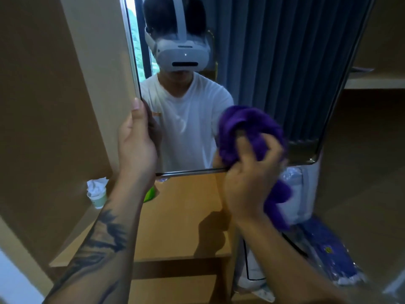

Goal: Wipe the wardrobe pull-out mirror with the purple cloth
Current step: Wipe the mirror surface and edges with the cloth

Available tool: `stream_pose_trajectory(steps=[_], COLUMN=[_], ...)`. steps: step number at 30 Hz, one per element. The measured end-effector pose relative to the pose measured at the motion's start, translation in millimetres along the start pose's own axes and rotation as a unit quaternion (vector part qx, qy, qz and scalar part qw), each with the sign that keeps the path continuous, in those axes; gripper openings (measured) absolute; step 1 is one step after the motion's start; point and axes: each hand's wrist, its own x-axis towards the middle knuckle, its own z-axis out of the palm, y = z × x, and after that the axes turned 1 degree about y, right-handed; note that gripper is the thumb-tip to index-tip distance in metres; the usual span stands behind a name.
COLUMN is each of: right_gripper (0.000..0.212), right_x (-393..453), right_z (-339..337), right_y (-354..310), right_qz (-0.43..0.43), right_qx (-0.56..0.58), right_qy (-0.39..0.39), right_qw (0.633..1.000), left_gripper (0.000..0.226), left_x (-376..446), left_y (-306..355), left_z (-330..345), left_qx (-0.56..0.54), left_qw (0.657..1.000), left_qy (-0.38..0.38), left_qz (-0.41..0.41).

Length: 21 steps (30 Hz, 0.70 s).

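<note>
A wooden shelf (pixel 188 216) runs across the lower middle, with brown wardrobe panels (pixel 43 106) rising on the left. At the shelf's left end stands a small paper cup (pixel 98 199) with crumpled white tissue (pixel 96 186) just behind it. A green object (pixel 150 194) (mostly hidden, so its kind cannot be told) lies near the shelf's back edge. Lower right, a blue plastic package (pixel 328 253) lies beside a white bag (pixel 295 194). A higher shelf (pixel 377 81) shows at the upper right.

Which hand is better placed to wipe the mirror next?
The right hand: it holds the purple cloth against the lower mirror. The left hand grips the mirror's edge, steadying it.
</note>
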Motion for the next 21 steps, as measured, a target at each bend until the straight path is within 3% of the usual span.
stream_pose_trajectory(steps=[4, 8, 11, 16, 21], right_gripper=[0.053, 0.053, 0.048, 0.050, 0.036], right_x=[-24, -29, -7, 25, -34], right_z=[23, 14, -3, 6, -2], right_y=[-68, -76, -65, -78, -48], right_qz=[-0.140, -0.186, -0.238, -0.194, -0.308], right_qx=[0.009, -0.007, -0.018, 0.000, -0.037], right_qy=[-0.086, -0.152, -0.140, -0.094, -0.134], right_qw=[0.986, 0.971, 0.961, 0.977, 0.941], left_gripper=[0.054, 0.046, 0.048, 0.046, 0.032], left_x=[2, 3, 0, -2, -4], left_y=[6, 9, 12, 12, 15], left_z=[-4, -12, -10, -10, -11], left_qx=[-0.028, -0.051, -0.055, -0.075, -0.089], left_qw=[0.998, 0.994, 0.995, 0.993, 0.991], left_qy=[-0.048, -0.068, -0.061, -0.057, -0.039], left_qz=[-0.036, -0.064, -0.059, -0.069, -0.092])
